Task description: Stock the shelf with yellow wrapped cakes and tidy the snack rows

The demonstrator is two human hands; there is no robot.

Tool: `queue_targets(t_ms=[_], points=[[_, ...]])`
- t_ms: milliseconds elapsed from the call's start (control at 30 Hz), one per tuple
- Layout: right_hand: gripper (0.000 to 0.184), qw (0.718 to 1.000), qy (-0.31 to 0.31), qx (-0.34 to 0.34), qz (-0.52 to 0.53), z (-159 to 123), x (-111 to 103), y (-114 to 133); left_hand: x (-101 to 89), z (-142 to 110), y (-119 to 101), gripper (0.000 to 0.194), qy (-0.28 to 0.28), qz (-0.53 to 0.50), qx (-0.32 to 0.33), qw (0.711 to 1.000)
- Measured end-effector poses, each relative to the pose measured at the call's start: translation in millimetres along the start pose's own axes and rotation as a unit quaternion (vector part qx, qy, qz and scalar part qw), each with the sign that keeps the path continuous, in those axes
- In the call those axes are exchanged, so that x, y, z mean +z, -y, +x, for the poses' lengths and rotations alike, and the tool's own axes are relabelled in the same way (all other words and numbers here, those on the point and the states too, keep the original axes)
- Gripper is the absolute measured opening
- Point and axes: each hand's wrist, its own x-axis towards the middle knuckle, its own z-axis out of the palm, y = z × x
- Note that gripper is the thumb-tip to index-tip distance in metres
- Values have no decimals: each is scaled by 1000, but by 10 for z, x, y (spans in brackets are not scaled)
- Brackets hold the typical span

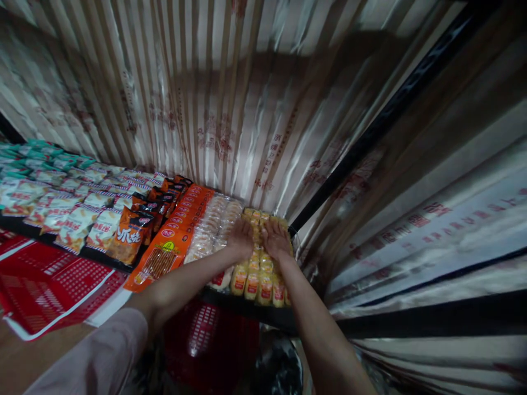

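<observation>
Both my hands reach onto a shelf of snack packets. My left hand (pixel 241 236) lies palm down, fingers together, on the row of yellow snack packs (pixel 259 282), at the edge of the clear-wrapped biscuit packs (pixel 208 230). My right hand (pixel 276 240) rests beside it on the same yellow packs, fingers stretched forward. Neither hand visibly grips a pack. A pale pink sleeve (pixel 99 359) covers my left upper arm.
Orange packets (pixel 173 244), dark orange bags (pixel 132 233) and several rows of white and green bags (pixel 49 186) fill the shelf to the left. Shiny striped curtains (pixel 230 99) hang behind and to the right. A red basket (pixel 45 280) sits below left, another red basket (pixel 209 334) under my arms.
</observation>
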Motion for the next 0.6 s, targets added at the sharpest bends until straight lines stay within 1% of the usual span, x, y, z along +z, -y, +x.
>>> queue_targets(t_ms=[67, 167, 300, 400, 500, 567, 600], points=[[54, 1000, 16, 3, -11, -7, 24, -6, 41, 167, 74, 48, 19, 3, -8, 1000], [53, 999, 23, 1, -23, -19, 81, 1, 93, 308, 134, 48, 22, 5, -3, 1000], [53, 1000, -4, -7, -16, -25, 162, -16, 108, 354, 140, 47, 23, 3, 7, 1000], [52, 1000, -11, -17, -12, -5, 194, -36, 81, 381, 132, 43, 20, -4, 9, 1000], [51, 1000, -20, -20, -1, 22, 173, -43, -43, 393, 95, 40, 10, -15, 10, 1000], [51, 999, -35, -23, 15, 19, 139, -43, -226, 304, 26, 39, -23, -36, 20, 999], [52, 998, -48, -29, 22, 4, 123, -43, -349, 206, -24, 38, -54, -55, 30, 997]])
